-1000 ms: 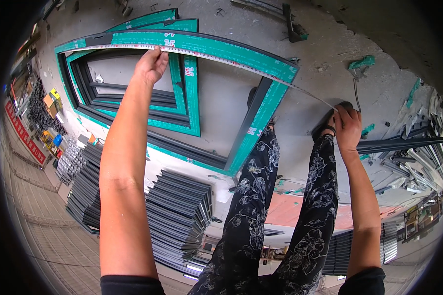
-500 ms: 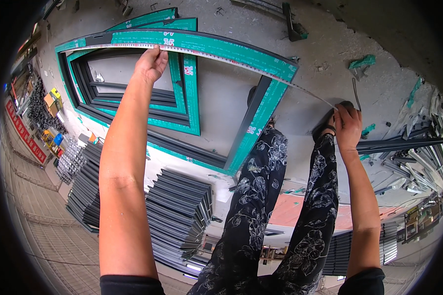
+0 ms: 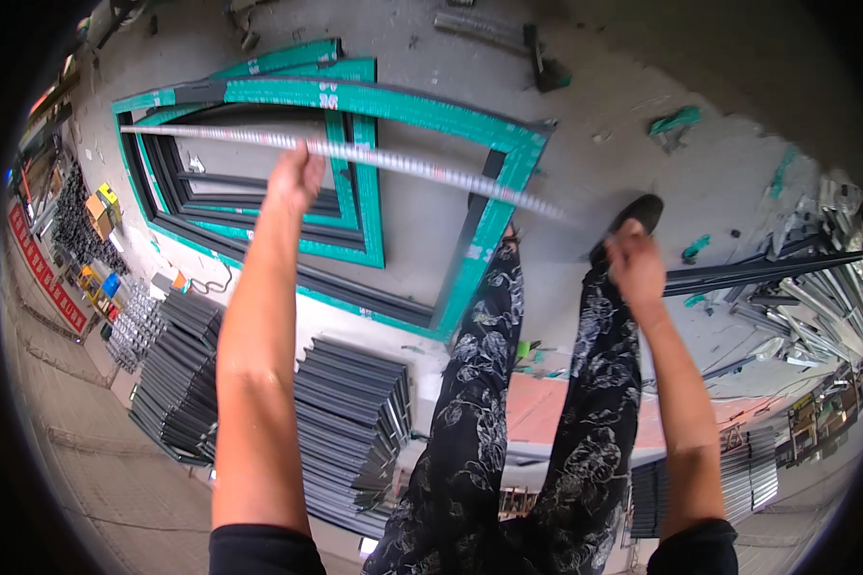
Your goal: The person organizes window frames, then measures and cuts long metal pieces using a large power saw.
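A white tape measure blade (image 3: 403,163) stretches across the view, over a large window frame (image 3: 446,111) covered in green film that lies on the floor. My left hand (image 3: 295,180) is closed on the blade, pinching it near the middle of the frame. The blade runs on to my right hand (image 3: 635,266), which is curled near my right shoe and smeared by motion. The tape's case cannot be made out there. Smaller green and dark frames (image 3: 366,163) lie at the left part of the large frame.
Dark profile bars (image 3: 350,412) are stacked below the frame. Loose metal strips (image 3: 810,311) pile up at the right, beside long dark bars (image 3: 738,276). Scraps of green film (image 3: 676,120) lie on the floor. My shoe (image 3: 642,213) stands right of the frame.
The tape blade has come off the large frame's upper rail and moved nearer me. Both hands have shifted toward me, the right one also leftward.
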### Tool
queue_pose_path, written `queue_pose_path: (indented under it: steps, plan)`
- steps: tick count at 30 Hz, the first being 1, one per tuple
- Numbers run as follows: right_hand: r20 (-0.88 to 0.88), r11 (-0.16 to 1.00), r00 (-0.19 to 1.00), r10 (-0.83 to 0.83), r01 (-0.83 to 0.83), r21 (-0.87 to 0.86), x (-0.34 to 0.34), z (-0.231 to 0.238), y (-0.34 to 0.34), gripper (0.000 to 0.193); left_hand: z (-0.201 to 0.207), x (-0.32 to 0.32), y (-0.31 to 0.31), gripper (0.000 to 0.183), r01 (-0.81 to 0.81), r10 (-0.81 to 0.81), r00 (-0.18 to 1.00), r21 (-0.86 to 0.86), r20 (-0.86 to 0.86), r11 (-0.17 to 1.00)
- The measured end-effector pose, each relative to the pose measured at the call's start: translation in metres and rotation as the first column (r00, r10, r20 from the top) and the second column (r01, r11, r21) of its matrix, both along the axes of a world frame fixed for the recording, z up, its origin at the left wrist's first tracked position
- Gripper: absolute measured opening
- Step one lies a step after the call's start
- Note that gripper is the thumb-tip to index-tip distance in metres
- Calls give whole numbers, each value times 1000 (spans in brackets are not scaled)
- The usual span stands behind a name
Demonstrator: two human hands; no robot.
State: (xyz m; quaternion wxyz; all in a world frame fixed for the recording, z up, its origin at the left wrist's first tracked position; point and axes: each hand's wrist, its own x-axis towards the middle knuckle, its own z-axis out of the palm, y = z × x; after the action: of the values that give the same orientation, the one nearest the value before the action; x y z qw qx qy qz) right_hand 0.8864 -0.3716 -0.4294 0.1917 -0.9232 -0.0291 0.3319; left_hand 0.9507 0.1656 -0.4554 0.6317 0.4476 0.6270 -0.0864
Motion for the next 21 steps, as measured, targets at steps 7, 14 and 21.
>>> queue_pose_path:
  steps: [7, 14, 21]
  plan:
    - [-581, 990, 807, 104, -27, 139, -60, 141, 40, 60, 147, -152, -115, 22, -147, 155, 988, -296, 4, 944]
    - [-736, 890, 673, 77, 287, 356, -99, 263, 39, 57, 273, -182, -233, 28, -184, 214, 977, -465, 10, 866]
    - [-812, 627, 542, -217, 715, 309, -93, 331, -4, 55, 383, -147, -374, 24, 329, -343, 937, -477, 60, 815]
